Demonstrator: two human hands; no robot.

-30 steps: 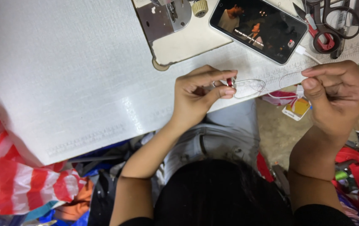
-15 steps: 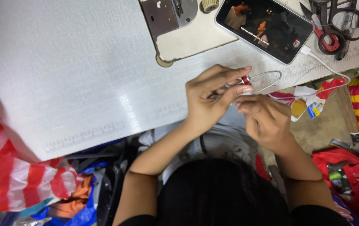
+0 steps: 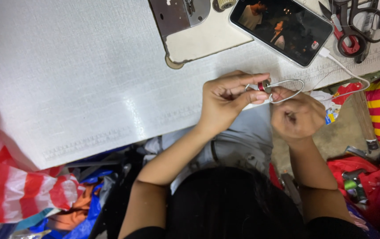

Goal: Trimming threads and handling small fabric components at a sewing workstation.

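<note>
Head view: my left hand (image 3: 225, 99) pinches a small red bobbin (image 3: 261, 86) just below the phone (image 3: 283, 26); my right hand (image 3: 297, 116) grips its white thread loop (image 3: 287, 88). A slack pinch could let the bobbin drop.

White worktable (image 3: 66, 66) above a cluttered floor (image 3: 340, 132).

I see my left hand (image 3: 227, 99) raised with the wrist bent, its fingers stretched out to the right and pinched together at the tips. My right hand (image 3: 297, 116) sits just beside those fingertips, curled into a loose fist, knuckles up, thumb and forefinger meeting the left ones. Both forearms are bare.
</note>
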